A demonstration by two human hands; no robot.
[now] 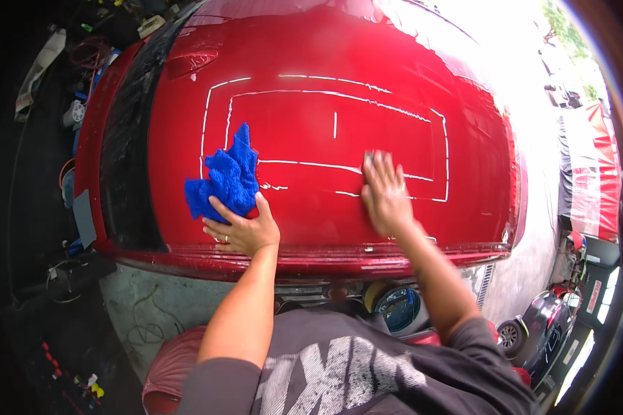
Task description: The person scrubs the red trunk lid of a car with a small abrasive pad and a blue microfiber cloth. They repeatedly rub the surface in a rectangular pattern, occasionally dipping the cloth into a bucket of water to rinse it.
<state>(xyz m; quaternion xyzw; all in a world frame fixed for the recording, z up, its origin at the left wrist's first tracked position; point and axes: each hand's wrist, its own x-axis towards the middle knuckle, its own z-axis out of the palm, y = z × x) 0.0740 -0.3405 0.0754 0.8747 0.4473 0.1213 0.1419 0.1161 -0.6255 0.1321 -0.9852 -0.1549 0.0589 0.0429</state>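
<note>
A glossy red car roof (339,228) spreads out before me, marked with white lines (335,125) of a liquid or paste laid as nested rectangles. My left hand (239,232) rests on the roof near its close edge, fingers spread. Its fingertips touch the lower side of a bunched blue microfiber towel (232,176), which covers part of the lines. Farther right, my right hand (387,194) presses down on the roof, blurred by motion. Under its fingertips shows the edge of a small greyish pad (369,155), mostly hidden, on the lower white line.
The dark windshield glass (128,138) borders the roof on the left. Below the car's near side stands a dark bucket (399,308) on the concrete. A dark car (543,332) is parked at the lower right. Cables (145,318) lie on the floor at the lower left.
</note>
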